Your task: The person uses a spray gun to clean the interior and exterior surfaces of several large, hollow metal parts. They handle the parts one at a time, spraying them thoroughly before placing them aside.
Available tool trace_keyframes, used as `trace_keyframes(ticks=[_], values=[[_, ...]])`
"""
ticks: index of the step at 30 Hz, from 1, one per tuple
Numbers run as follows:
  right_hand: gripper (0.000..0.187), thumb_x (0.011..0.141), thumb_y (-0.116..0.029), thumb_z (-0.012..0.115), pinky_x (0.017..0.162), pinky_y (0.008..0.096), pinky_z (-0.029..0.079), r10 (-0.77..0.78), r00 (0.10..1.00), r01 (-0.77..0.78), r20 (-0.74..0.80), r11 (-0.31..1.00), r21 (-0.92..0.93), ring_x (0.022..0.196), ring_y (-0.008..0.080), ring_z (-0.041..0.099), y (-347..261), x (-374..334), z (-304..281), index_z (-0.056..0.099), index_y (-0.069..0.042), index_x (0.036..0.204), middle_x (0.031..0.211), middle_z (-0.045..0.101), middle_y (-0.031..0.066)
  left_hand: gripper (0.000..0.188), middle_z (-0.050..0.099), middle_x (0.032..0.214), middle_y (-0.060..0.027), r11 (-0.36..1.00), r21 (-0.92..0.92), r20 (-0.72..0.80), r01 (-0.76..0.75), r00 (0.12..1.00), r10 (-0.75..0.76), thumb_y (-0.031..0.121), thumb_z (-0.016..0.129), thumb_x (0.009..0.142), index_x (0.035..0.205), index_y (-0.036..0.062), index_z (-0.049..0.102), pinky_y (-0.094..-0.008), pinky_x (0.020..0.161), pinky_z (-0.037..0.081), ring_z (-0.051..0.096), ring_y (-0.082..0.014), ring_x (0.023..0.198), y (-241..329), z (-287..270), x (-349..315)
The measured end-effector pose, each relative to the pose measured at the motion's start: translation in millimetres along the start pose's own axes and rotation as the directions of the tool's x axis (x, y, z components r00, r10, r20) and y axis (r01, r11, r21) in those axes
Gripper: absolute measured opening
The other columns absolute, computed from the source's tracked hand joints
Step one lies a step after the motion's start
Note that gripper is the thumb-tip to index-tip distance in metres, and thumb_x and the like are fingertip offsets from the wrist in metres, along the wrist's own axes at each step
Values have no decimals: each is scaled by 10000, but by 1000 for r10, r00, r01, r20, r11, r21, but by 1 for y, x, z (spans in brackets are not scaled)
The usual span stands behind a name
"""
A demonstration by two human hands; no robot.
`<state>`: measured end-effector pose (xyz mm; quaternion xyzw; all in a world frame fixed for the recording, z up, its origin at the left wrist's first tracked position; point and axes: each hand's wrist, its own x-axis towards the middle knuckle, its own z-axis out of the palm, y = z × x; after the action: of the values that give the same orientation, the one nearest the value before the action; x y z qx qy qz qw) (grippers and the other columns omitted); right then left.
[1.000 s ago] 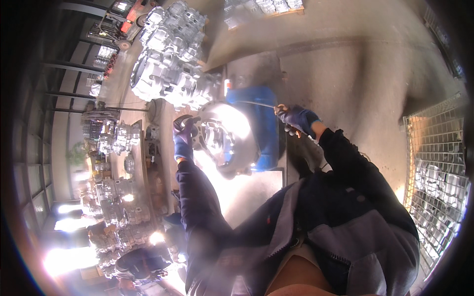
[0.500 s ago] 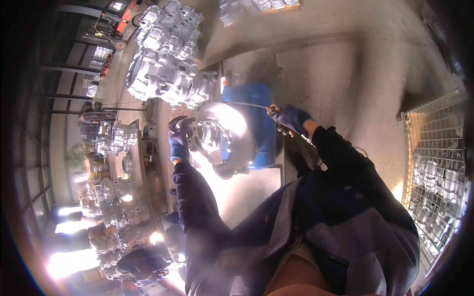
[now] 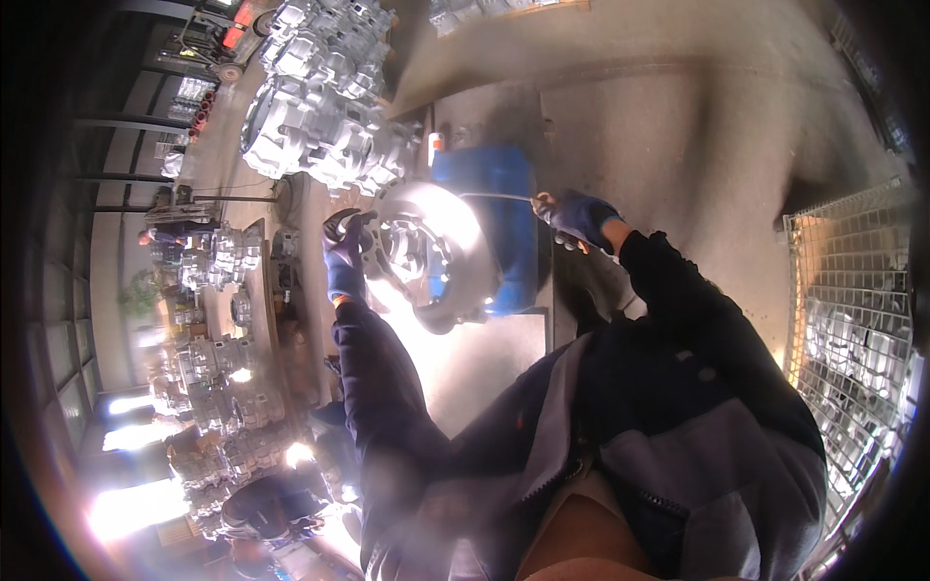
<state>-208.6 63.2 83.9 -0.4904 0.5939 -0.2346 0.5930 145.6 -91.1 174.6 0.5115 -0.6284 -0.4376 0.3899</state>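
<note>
A round, shiny metal housing [image 3: 472, 254] with a wide opening stands tilted in front of me, over a bright work surface [image 3: 494, 363]. My left hand [image 3: 346, 257], in a dark blue glove, grips its left edge. In my gloved right hand [image 3: 584, 219] is an air blow gun [image 3: 542, 204], the fingers closed round it. Its long thin nozzle reaches left to the upper right side of the housing. Glare hides where the tip ends. Behind the housing is a blue plastic drum [image 3: 513, 232].
Stacked silver castings [image 3: 320, 126] rise at the far left. A wire mesh cage [image 3: 848, 300] with metal parts stands on the right. Further left are more castings [image 3: 223, 373] on a bench and a person [image 3: 276, 504] bending at the lower left. A forklift [image 3: 228, 48] is at the back left.
The whole view has shifted slightly, so most things sit higher. My right hand has drawn a little away to the right with the blow gun. My left hand keeps its grip on the housing.
</note>
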Motion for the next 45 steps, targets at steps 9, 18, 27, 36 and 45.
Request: trace_keyframes(ticks=[9, 18, 27, 36, 45], values=[[346, 960, -337, 465, 555, 311, 538, 375, 919, -368, 119, 927, -79, 581, 162, 644, 44, -37, 9, 567, -104, 1194, 733, 672, 81, 120, 534, 588, 44, 997, 26, -92, -71, 993, 74, 117, 608, 898, 926, 50, 704, -222, 493, 321, 423, -44, 511, -14, 2, 6], [347, 939, -360, 499, 584, 238, 501, -149, 968, 102, 202, 969, 227, 721, 127, 652, 72, -123, 1, 607, -140, 1185, 900, 662, 63, 356, 635, 959, -21, 999, -35, -22, 18, 1000, -19, 70, 638, 845, 1190, 42, 555, -219, 580, 459, 555, -85, 703, 3, 15, 2], [337, 959, -307, 516, 527, 243, 435, -101, 992, 125, -74, 872, 473, 582, 112, 540, -49, -100, -20, 586, -48, 1162, 752, 595, 38, 553, 668, 976, -133, 983, 182, -72, -13, 997, 27, 308, 714, 824, 1240, 1, 517, -292, 707, 524, 655, -176, 744, 8, 33, 7], [372, 932, -267, 556, 621, 305, 508, -9, 984, -40, 176, 961, 274, 728, 203, 646, 47, -105, -37, 516, -60, 1239, 1008, 636, 83, 386, 662, 830, -82, 996, -60, -359, 68, 929, -85, 244, 691, 809, 1086, -9, 600, -301, 664, 504, 615, -173, 717, -21, -11, 4], [371, 982, -294, 494, 749, 359, 553, 80, 995, -35, -62, 847, 530, 805, 238, 675, 102, -164, -63, 507, -42, 1253, 1036, 649, 91, 345, 637, 964, -109, 806, -519, -804, -286, 484, -346, 340, 584, 911, 1011, 13, 624, -357, 713, 492, 592, -212, 816, -98, -12, -136]])
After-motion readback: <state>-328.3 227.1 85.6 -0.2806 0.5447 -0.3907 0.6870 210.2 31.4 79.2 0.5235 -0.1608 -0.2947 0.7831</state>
